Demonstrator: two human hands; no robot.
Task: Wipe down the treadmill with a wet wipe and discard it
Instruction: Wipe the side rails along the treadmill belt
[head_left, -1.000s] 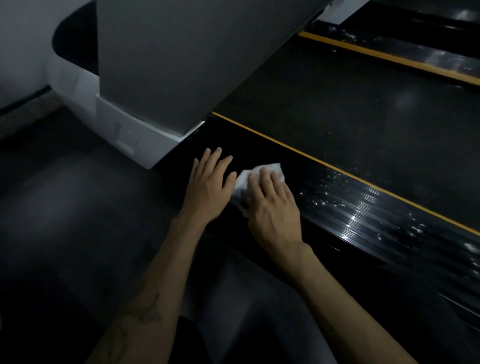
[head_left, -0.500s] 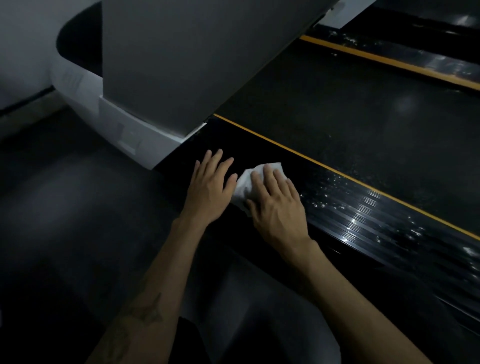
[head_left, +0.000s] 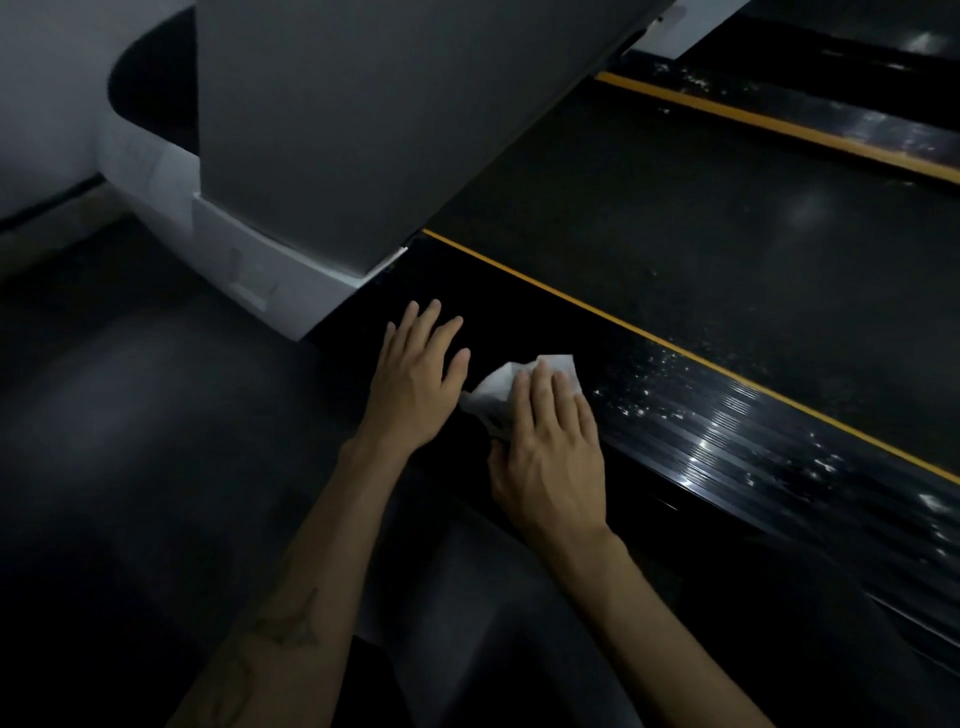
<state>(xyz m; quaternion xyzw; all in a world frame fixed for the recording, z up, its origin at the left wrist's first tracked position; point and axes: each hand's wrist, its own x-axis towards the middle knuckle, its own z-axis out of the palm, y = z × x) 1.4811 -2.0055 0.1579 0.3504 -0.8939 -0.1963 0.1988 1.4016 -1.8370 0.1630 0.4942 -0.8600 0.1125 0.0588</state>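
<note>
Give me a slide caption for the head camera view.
Right hand presses a white wipe on the treadmill's black side rail; left hand rests flat beside it.

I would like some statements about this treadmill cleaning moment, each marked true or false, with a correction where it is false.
1. The right hand presses the white wipe onto the black side rail. True.
2. The left hand holds the wipe. False: it rests flat on the rail beside the wipe, fingers straight.
3. A yellow stripe runs between the side rail and the belt. True.
4. The wipe lies on the belt. False: it lies on the side rail.
5. The rail to the right of the wipe shows bright specks. True.
</note>
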